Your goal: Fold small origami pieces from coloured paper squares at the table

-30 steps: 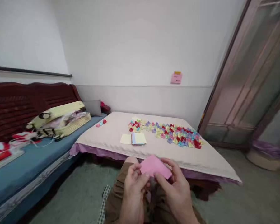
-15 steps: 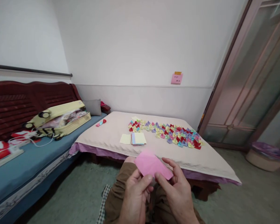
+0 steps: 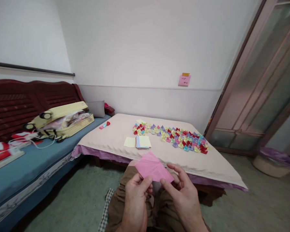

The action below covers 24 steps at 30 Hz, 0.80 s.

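A pink sheet of origami paper point(image 3: 152, 166), with creases across it, is held up above my lap. My left hand point(image 3: 137, 193) pinches its lower left edge between thumb and fingers. At the lower right edge, the thumb of my right hand point(image 3: 183, 196) lies on the front with fingers behind; its index finger is raised off the paper. Beyond the sheet, a stack of coloured paper squares point(image 3: 143, 142) lies on the cloth-covered table point(image 3: 116, 135), beside a pale yellow square point(image 3: 130, 142). Many small folded paper pieces point(image 3: 183, 139) in several colours spread over the table's right half.
A few folded pieces point(image 3: 104, 125) lie apart at the table's left. On the blue-covered bench point(image 3: 36, 161) at left rest a partly open yellow suitcase point(image 3: 62, 124) and a white cable. A lined bin point(image 3: 272, 164) stands at right. A pink note point(image 3: 184, 80) hangs on the wall.
The pink paper has shifted slightly left and tilted, so more of its creased face shows. My left hand has moved a little left with it; both hands still hold it.
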Each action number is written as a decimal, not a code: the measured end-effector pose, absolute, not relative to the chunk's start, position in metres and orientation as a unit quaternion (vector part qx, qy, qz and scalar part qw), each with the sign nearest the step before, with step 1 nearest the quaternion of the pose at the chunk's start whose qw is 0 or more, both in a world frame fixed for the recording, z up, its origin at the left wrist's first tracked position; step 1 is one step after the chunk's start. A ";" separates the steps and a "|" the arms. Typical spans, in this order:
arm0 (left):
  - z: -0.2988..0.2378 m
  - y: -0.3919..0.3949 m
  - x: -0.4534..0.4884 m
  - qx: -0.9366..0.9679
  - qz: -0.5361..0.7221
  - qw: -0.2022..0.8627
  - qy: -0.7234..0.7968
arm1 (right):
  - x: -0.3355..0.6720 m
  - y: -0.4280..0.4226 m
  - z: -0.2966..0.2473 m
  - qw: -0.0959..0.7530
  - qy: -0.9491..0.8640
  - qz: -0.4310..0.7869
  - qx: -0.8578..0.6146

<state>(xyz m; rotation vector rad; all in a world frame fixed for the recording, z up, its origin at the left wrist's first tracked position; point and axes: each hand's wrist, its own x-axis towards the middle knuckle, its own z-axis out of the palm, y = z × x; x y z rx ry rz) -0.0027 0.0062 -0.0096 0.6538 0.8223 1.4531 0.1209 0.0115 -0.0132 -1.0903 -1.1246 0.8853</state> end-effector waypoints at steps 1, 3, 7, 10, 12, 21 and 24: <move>-0.010 0.006 -0.004 0.284 0.636 0.624 0.354 | 0.121 0.011 -0.012 0.621 -0.489 0.390 -0.472; -0.009 0.006 -0.005 0.281 0.642 0.623 0.348 | 0.119 0.009 -0.011 0.620 -0.492 0.394 -0.467; -0.002 0.005 -0.008 0.265 0.649 0.626 0.342 | 0.117 0.006 -0.011 0.600 -0.510 0.411 -0.460; 0.004 0.006 -0.011 0.259 0.653 0.624 0.343 | 0.119 0.007 -0.014 0.588 -0.529 0.407 -0.457; 0.006 0.009 -0.013 0.279 0.659 0.603 0.352 | 0.122 0.007 -0.014 0.612 -0.534 0.361 -0.459; 0.000 0.011 -0.022 0.503 0.657 0.365 0.426 | 0.121 -0.017 0.010 0.588 -0.630 0.325 -0.388; -0.001 0.005 -0.022 0.553 0.664 0.299 0.404 | 0.123 -0.018 0.014 0.583 -0.644 0.312 -0.386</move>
